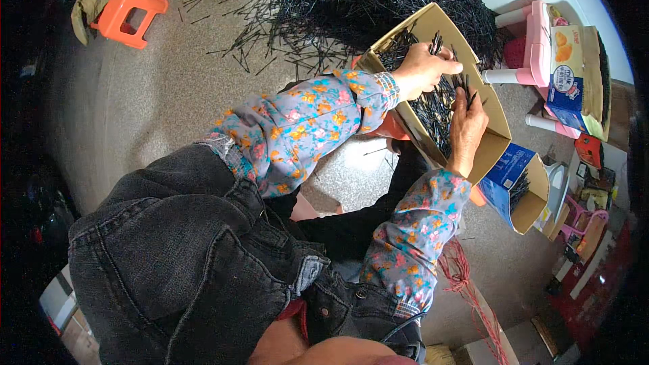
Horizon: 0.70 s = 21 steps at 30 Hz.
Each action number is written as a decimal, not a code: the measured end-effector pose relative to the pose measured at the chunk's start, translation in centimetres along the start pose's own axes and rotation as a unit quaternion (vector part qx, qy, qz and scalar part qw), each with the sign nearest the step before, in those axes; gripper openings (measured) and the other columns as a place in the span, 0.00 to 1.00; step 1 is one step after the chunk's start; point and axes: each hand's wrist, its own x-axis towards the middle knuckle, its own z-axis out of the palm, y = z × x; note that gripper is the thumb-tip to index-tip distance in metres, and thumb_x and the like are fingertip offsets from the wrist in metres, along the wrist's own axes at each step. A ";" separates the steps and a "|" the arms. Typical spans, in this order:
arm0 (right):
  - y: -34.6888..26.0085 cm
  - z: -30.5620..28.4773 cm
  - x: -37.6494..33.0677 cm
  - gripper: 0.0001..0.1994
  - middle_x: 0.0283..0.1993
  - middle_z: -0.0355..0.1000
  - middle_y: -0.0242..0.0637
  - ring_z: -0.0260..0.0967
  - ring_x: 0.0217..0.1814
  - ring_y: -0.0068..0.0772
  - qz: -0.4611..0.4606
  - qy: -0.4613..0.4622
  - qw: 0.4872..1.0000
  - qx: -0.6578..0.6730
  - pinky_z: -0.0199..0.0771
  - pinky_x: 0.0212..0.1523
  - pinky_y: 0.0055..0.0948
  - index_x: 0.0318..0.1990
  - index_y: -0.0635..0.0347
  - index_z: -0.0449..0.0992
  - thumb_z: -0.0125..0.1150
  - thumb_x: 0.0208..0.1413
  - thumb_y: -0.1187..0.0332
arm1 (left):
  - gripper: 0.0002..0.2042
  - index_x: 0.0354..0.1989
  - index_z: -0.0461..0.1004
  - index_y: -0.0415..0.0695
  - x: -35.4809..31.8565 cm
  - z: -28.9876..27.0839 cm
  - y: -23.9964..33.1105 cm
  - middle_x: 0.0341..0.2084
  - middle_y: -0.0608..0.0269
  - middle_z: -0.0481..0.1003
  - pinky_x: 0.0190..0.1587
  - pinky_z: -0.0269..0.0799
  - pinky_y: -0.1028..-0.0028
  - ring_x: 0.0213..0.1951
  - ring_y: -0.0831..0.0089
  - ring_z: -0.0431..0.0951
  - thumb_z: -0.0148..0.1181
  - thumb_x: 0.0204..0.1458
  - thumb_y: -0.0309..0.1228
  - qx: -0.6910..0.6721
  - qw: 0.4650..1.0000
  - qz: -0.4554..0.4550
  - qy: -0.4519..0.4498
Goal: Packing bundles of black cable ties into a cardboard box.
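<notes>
An open cardboard box [492,116] stands in front of my knees, partly filled with thin black pen-like sticks [431,122]. Over its far part, my left hand [420,71] is closed around a few black sticks [436,43], whose ends poke up past the fingers. Just to the right and nearer, my right hand [468,128] pinches more of the same sticks [462,82] between thumb and fingers. Both hands are inside the box's outline, close together but apart. The exact kind of the sticks is too small to make out.
A large heap of black sticks [378,0] covers the floor beyond the box, with strays to its left. An orange stool [133,17] stands far left. To the right are a pink-and-white stool [537,44], a blue-and-yellow carton [571,81], a smaller blue box [503,176] and red cords [460,270].
</notes>
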 end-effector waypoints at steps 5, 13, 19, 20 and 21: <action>-0.6 -0.2 0.1 0.10 0.33 0.72 0.52 0.70 0.36 0.53 -0.001 0.019 0.997 -0.078 0.69 0.35 0.41 0.42 0.59 0.72 0.52 0.55 0.65 | 0.07 0.27 0.68 0.48 0.0 -0.1 0.2 0.12 0.81 0.58 0.10 0.44 0.85 0.11 0.90 0.54 0.62 0.46 0.28 -0.024 1.000 -0.002 0.004; -0.9 0.3 0.0 0.11 0.32 0.72 0.51 0.70 0.35 0.53 -0.097 0.075 0.988 -0.098 0.68 0.32 0.41 0.40 0.61 0.72 0.52 0.56 0.64 | 0.06 0.31 0.71 0.47 0.0 -0.6 0.6 0.12 0.81 0.56 0.12 0.45 0.84 0.12 0.89 0.52 0.61 0.49 0.32 -0.053 0.996 -0.027 -0.074; -0.2 0.1 -0.2 0.11 0.33 0.72 0.53 0.70 0.36 0.54 -0.038 0.039 0.992 -0.109 0.68 0.34 0.41 0.39 0.62 0.72 0.51 0.56 0.65 | 0.11 0.39 0.71 0.44 0.6 -1.2 0.5 0.14 0.77 0.57 0.13 0.46 0.84 0.14 0.86 0.53 0.55 0.54 0.37 -0.101 0.988 -0.019 -0.114; 0.2 0.1 -0.2 0.11 0.32 0.72 0.51 0.70 0.35 0.52 -0.024 0.031 0.995 -0.092 0.68 0.33 0.39 0.39 0.63 0.72 0.51 0.56 0.64 | 0.12 0.39 0.71 0.42 0.9 -1.4 0.7 0.17 0.76 0.57 0.14 0.48 0.84 0.15 0.86 0.54 0.52 0.56 0.39 -0.089 0.990 0.000 -0.110; 0.6 0.0 -0.2 0.11 0.31 0.73 0.49 0.71 0.33 0.49 -0.009 0.022 0.997 -0.075 0.67 0.33 0.37 0.38 0.64 0.72 0.51 0.56 0.64 | 0.13 0.39 0.71 0.43 1.1 -1.6 0.8 0.17 0.75 0.58 0.16 0.49 0.84 0.17 0.85 0.55 0.50 0.56 0.40 -0.104 0.990 -0.002 -0.095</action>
